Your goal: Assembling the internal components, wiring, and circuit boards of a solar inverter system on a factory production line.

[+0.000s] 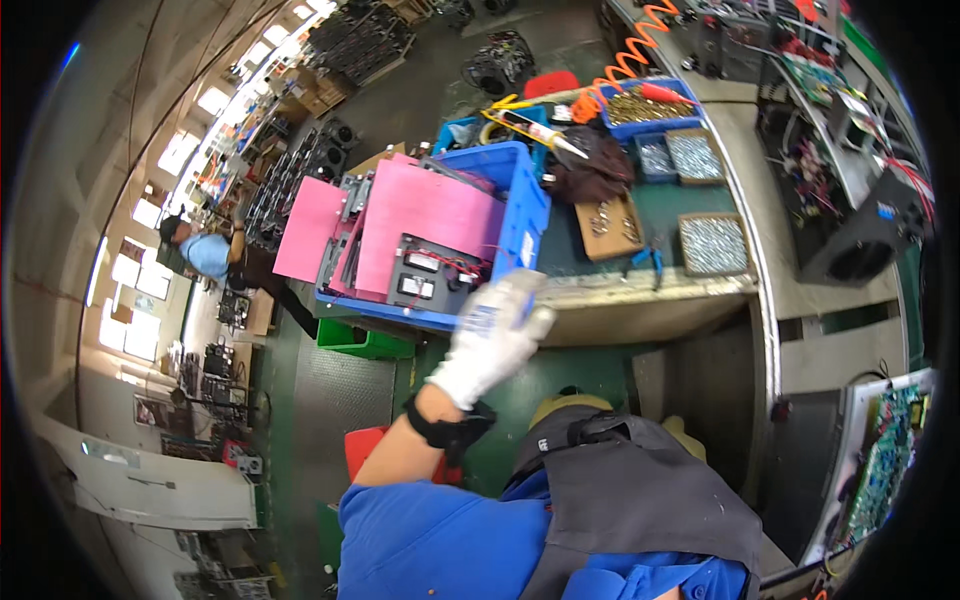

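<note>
Gloved left hand (492,335) at blue crate (527,205), pink sheets (425,215) inside

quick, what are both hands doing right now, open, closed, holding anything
Left hand: gloved, blurred, reaching toward the blue crate; open or closed cannot be told, nothing seen held.
Right hand: not in view.

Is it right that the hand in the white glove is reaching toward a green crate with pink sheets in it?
Not quite. The crate is blue, not green. The head view shows the left hand in its white glove stretched out toward the crate's near edge, and the pink sheets do lie inside it, over black parts with red wires.
</note>
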{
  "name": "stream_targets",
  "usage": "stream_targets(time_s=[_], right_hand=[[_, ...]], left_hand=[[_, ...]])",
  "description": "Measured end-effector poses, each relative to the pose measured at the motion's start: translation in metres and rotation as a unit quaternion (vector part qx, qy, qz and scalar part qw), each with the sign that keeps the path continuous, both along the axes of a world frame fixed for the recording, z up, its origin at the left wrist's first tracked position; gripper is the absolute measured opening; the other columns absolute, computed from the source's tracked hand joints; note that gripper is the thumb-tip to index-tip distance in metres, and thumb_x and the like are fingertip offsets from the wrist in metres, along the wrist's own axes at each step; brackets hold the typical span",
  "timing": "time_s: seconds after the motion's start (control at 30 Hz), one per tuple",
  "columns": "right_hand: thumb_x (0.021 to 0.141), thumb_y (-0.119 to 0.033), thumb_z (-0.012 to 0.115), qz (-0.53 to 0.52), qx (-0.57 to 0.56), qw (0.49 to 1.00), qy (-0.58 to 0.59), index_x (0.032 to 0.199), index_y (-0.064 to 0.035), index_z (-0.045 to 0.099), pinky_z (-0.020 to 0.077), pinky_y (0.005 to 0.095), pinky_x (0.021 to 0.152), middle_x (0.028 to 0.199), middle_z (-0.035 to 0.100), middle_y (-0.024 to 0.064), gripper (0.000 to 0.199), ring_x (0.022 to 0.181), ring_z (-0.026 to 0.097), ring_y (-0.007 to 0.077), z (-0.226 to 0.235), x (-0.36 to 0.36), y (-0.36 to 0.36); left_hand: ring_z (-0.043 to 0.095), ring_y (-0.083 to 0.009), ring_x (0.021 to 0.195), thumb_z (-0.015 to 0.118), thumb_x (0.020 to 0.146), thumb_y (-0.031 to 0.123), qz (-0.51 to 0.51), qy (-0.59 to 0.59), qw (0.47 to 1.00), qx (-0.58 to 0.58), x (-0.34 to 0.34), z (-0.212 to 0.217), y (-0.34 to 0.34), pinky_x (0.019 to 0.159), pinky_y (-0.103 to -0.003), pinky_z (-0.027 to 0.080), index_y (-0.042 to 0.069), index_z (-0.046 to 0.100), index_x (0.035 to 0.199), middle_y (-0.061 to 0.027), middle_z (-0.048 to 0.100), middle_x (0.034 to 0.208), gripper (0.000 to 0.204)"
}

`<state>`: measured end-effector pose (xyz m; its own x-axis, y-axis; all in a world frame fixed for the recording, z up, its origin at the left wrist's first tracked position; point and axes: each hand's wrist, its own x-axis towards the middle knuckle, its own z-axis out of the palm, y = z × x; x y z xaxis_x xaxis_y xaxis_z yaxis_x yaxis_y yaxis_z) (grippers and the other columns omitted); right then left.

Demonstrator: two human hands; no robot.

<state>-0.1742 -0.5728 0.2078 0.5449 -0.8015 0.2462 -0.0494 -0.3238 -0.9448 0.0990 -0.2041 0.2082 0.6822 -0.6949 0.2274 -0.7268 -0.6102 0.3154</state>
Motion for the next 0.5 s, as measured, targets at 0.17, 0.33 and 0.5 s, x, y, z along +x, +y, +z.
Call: stream_targets(time_s=[0.17, 0.33, 0.5], right_hand=[[0.092, -0.026, 0.055, -0.074, -0.095, 0.992, 0.025, 0.121, 0.0034, 0.060, 0.0447, 0.0272, 0.091, 0.116, 0.062, 0.0131, 0.041, 0.105, 0.059, 0.0190, -0.021, 0.089, 0.093], [0.086, -0.006, 0.058, 0.168, 0.000, 0.981, 0.097, 0.120, 0.0023, 0.061, 0.0448, 0.0303, 0.094, 0.113, 0.065, 0.0106, 0.035, 0.107, 0.059, 0.0199, -0.020, 0.196, 0.202], [0.074, -0.031, 0.075, 0.410, -0.392, 0.822, 0.049, 0.120, -0.0005, 0.058, 0.0467, 0.0434, 0.091, 0.108, 0.065, 0.0183, 0.058, 0.103, 0.061, 0.0329, -0.055, 0.385, 0.297]], left_hand=[[0.063, -0.0302, 0.083, 0.058, 0.092, 0.018, 0.287, 0.029, 0.933, -0.217, 0.118, 0.002, 0.151, 0.081, -0.040, 0.051, 0.001, 0.058, 0.116, -0.0163, 0.063, 0.103, 0.030], [0.065, -0.0318, 0.084, 0.055, 0.091, 0.025, 0.276, 0.046, 0.957, -0.080, 0.151, -0.031, 0.215, 0.079, -0.039, 0.050, -0.001, 0.064, 0.106, -0.0170, 0.067, 0.094, 0.031], [0.063, -0.0373, 0.101, 0.053, 0.092, 0.039, 0.258, 0.027, 0.966, 0.021, 0.176, -0.090, 0.216, 0.087, -0.046, 0.048, 0.000, 0.044, 0.133, -0.0229, 0.063, 0.113, 0.057]])
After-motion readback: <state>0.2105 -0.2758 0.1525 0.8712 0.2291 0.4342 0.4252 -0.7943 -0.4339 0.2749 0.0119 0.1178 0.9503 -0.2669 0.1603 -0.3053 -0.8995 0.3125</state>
